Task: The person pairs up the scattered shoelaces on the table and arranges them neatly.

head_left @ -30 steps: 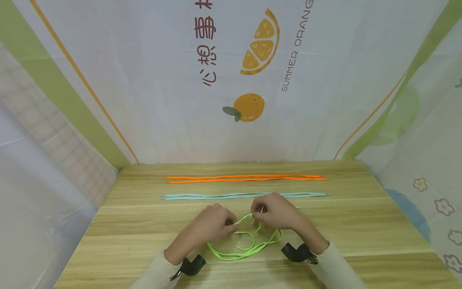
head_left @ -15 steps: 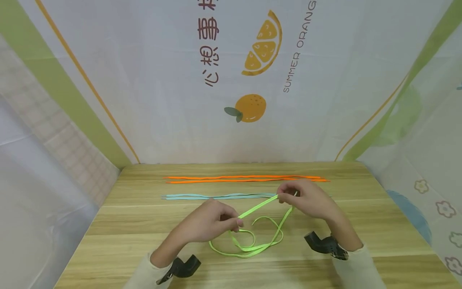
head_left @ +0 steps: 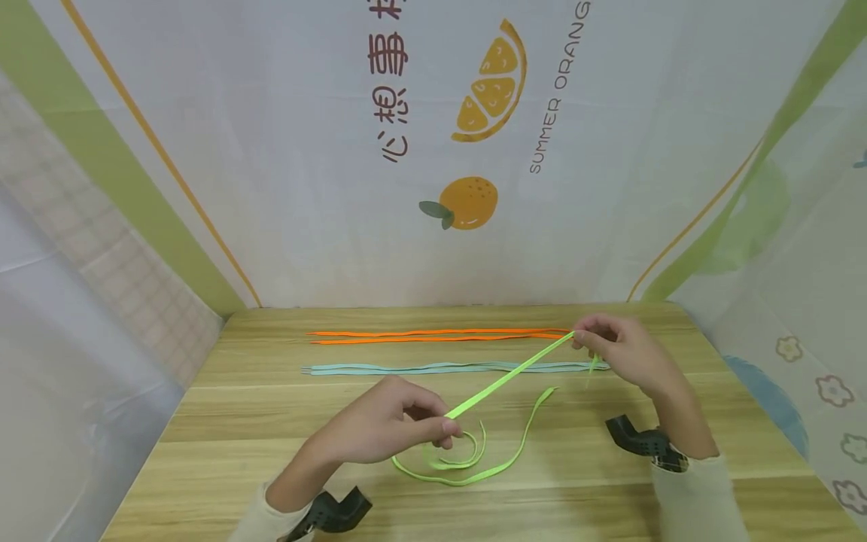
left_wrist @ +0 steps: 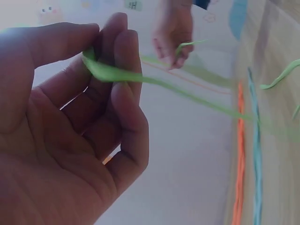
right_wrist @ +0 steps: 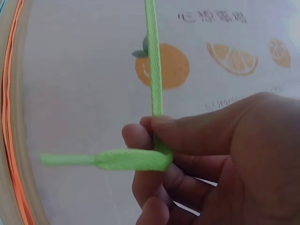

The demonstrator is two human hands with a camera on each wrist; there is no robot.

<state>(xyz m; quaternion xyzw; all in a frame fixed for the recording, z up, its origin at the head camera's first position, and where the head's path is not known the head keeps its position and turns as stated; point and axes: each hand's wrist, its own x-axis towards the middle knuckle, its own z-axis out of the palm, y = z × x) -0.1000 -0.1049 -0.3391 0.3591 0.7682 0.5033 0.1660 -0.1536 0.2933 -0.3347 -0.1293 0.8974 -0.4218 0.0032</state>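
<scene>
A flat neon-green shoelace [head_left: 511, 375] stretches taut, slanting up from my left hand [head_left: 389, 421] to my right hand [head_left: 626, 352]. My right thumb and forefinger pinch it near one end; in the right wrist view its tipped end [right_wrist: 70, 160] sticks out past the fingers. The left thumb and fingers pinch the lace further along, where the left wrist view shows a blurred green strip [left_wrist: 112, 74] running between them. Below, more green lace [head_left: 504, 465] lies in loose curves on the table. Whether that is a separate lace cannot be told.
Two orange shoelaces [head_left: 420, 336] lie straight side by side near the back of the wooden table [head_left: 244, 436]. In front of them lie light-blue shoelaces [head_left: 379, 369], also straight. A white printed curtain [head_left: 325, 226] hangs behind the table.
My right hand has moved right and away toward the back, drawing out a longer taut stretch of green shoelace. The left hand has shifted slightly; the tangle on the table has loosened into fewer loops.
</scene>
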